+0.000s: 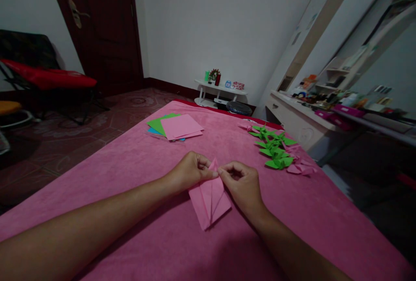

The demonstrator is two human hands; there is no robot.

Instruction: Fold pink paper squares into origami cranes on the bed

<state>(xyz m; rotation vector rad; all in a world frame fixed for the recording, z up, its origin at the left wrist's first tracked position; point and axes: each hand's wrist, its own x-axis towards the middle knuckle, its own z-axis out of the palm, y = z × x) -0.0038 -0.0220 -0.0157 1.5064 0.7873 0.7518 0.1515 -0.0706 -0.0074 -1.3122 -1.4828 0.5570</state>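
A partly folded pink origami paper (210, 200) lies on the pink cloth, one pointed corner toward me and a narrow peak at its far end. My left hand (192, 169) pinches the upper part from the left, thumb across the fold. From the right, my right hand (242, 182) grips the edge close to the peak between thumb and fingertips. Creased flaps run lengthwise down the paper's middle. Beyond my left hand rests a stack of square paper sheets (182, 125), pink on top of green and blue.
Folded green paper cranes (275, 148) and pink paper cranes (303, 166) sit on the right of the pink cloth (130, 216). A cluttered dressing table (299, 114) stands along the right. Behind are a low white shelf (221, 88) and a red chair (55, 77).
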